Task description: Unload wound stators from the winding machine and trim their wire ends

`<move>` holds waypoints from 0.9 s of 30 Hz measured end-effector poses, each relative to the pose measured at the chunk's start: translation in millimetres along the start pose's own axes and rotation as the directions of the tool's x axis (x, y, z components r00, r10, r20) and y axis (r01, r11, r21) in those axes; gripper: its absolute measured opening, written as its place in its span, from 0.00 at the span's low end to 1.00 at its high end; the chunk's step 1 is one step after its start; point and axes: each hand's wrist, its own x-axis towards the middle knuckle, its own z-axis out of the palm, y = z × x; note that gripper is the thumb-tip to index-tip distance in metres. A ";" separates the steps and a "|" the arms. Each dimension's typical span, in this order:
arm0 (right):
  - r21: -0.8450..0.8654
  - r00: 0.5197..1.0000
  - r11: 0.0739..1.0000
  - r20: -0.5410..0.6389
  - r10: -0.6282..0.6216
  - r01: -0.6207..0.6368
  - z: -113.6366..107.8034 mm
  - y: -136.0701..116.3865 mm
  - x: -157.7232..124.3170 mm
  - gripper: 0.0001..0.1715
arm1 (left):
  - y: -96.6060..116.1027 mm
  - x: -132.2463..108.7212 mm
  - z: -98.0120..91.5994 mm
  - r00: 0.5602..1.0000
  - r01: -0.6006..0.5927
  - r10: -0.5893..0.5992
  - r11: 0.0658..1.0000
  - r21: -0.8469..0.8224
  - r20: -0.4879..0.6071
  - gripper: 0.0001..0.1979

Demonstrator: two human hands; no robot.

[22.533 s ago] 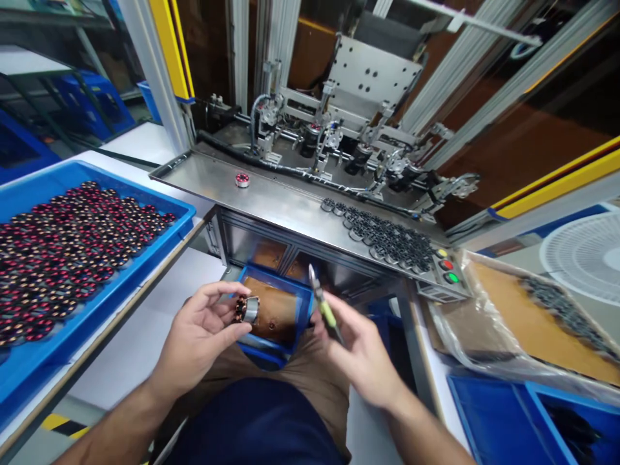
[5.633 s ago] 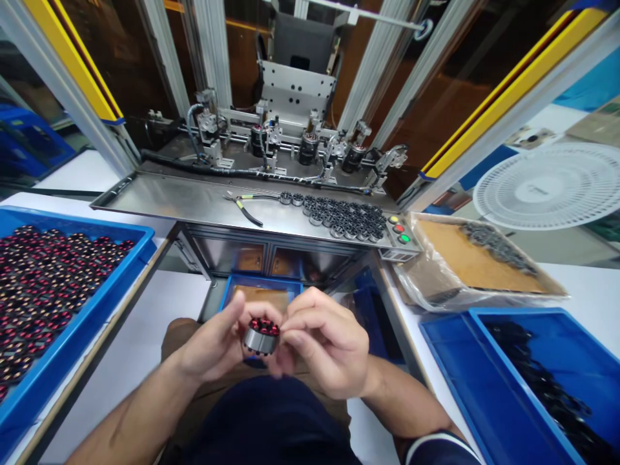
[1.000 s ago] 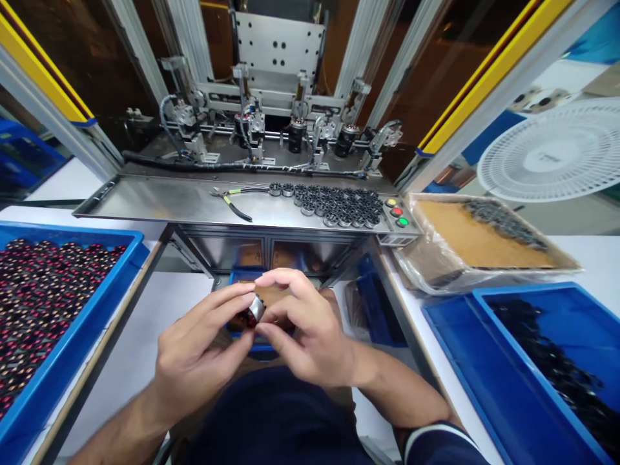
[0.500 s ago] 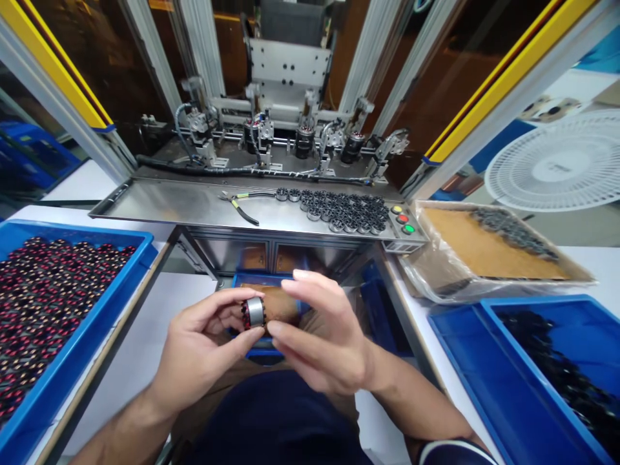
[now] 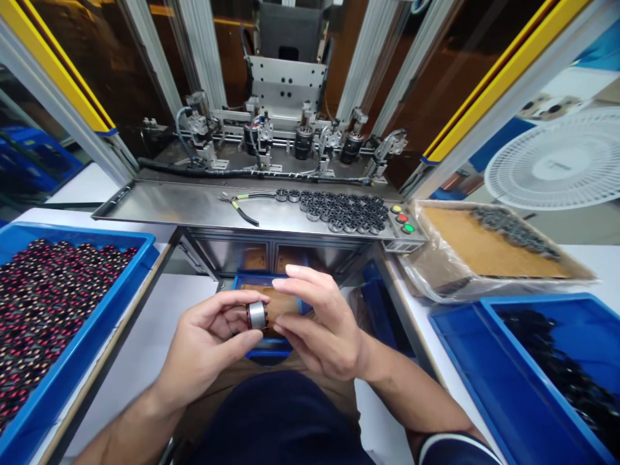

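My left hand (image 5: 206, 345) pinches a small round motor part (image 5: 256, 314) with a silver metal ring, thumb below and fingers above, held over my lap. My right hand (image 5: 320, 329) is right beside it, fingers curled against the part's right side, the forefinger stretched over the top. Both hands hover just in front of a small blue bin (image 5: 271, 349) with a brown lining under the machine shelf.
A steel shelf (image 5: 184, 206) carries pliers (image 5: 241, 208) and several black ring parts (image 5: 339, 212) beside coloured buttons (image 5: 403, 219). A blue tray of red-wound parts (image 5: 53, 303) lies left. Right: a bagged cardboard tray (image 5: 484, 252), blue bins (image 5: 508, 368), a white fan (image 5: 557, 161).
The part has turned in my fingers so its silver ring faces me more. My right hand has closed in on it. The view shifted slightly.
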 end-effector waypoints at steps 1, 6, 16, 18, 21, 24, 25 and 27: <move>0.008 1.000 1.000 0.009 0.013 -0.013 -2.5 0.5 -1.2 0.05 | -0.8 -0.9 0.0 1.000 -0.021 0.021 1.000 0.022 -0.019 0.18; 0.093 0.986 0.983 0.054 0.156 -0.161 -15.6 2.8 -1.2 0.09 | -5.4 -7.2 -3.1 0.954 -0.248 0.287 0.917 0.314 -0.085 0.22; 0.217 0.970 0.954 0.177 0.167 -0.204 9.0 -3.1 24.7 0.08 | -11.9 -16.7 -15.7 0.863 -0.413 0.503 0.657 0.630 0.041 0.27; 0.214 0.963 0.957 0.223 0.149 -0.198 13.2 -3.9 25.9 0.02 | -11.2 -19.2 -21.2 0.867 -0.405 0.496 0.655 0.638 0.042 0.27; 0.244 0.952 0.954 0.288 0.102 -0.175 13.1 -4.3 28.7 0.03 | -8.7 -23.6 -31.7 0.898 -0.374 0.439 0.717 0.588 0.034 0.26; 0.287 0.932 0.941 0.357 0.070 -0.180 10.5 5.9 37.8 0.03 | -4.9 -29.8 -43.3 0.933 -0.312 0.359 0.822 0.477 -0.009 0.23; 0.309 0.924 0.932 0.376 0.066 -0.192 11.8 14.2 42.8 0.02 | -3.7 -32.0 -46.7 0.939 -0.287 0.339 0.858 0.427 -0.051 0.22; 0.316 0.924 0.923 0.371 0.092 -0.219 21.9 39.9 55.6 0.03 | -2.0 -35.6 -51.8 0.935 -0.236 0.304 0.917 0.323 -0.180 0.20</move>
